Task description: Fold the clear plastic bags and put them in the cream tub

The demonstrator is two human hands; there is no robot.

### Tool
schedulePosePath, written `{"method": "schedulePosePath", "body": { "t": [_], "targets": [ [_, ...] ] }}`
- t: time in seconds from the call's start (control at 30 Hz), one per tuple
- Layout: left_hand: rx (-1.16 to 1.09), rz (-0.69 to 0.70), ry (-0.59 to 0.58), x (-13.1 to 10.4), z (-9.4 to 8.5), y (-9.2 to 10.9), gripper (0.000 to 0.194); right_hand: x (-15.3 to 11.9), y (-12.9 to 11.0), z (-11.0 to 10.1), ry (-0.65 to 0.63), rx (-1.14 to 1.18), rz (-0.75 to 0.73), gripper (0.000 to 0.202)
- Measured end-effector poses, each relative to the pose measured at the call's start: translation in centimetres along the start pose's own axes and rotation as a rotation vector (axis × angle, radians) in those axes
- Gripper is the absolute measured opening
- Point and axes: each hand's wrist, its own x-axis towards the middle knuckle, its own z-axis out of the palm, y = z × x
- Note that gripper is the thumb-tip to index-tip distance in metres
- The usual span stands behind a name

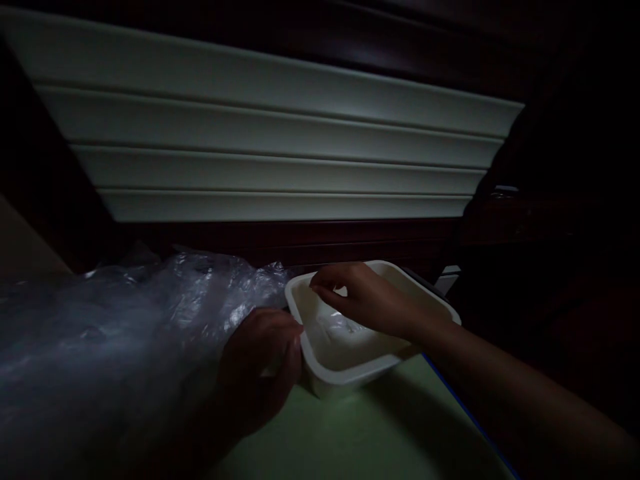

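Note:
A white rectangular plastic basin (340, 375) with rounded corners stands on a pale green surface. Clear crinkled plastic (340, 325) lies inside it. My right hand (357, 293) reaches in from the right over the basin, its thumb and fingers pinched near the far left rim. Anything held in that pinch is too dark and small to make out. Just outside the left rim is my left hand (265, 363), with fingers curled and thumb and fingertips close together. Whether it grips something or touches the rim, I cannot tell.
A large heap of clear plastic film or bags (150, 320) covers the left side. Behind stands a dark wooden panel with pale horizontal slats (300, 140). The pale green tabletop (350, 433) ends at a blue edge on the right. The scene is dim.

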Motion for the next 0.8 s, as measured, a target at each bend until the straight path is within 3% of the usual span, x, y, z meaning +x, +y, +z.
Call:
{"method": "schedulePosePath", "body": {
  "t": [0.2,0.4,0.63,0.8],
  "targets": [
    [0.072,-0.115,-0.101,-1.1,-3.0,0.0,0.016,-1.6,-4.0,0.6,0.229,0.001,-0.075,0.019],
    [0.129,-0.293,-0.311,-3.6,-7.0,0.8,0.019,-2.9,-8.4,2.7,0.238,-0.049,-0.172,0.018],
    [0.244,-0.475,-0.395,-9.3,-11.7,0.4,0.020,-4.2,-10.5,10.4,0.153,0.008,-0.136,0.023],
    [0.304,-0.540,-0.365,-12.6,-12.4,-0.1,0.016,-4.3,-10.6,15.7,0.125,0.025,-0.054,0.034]
  ]
}}
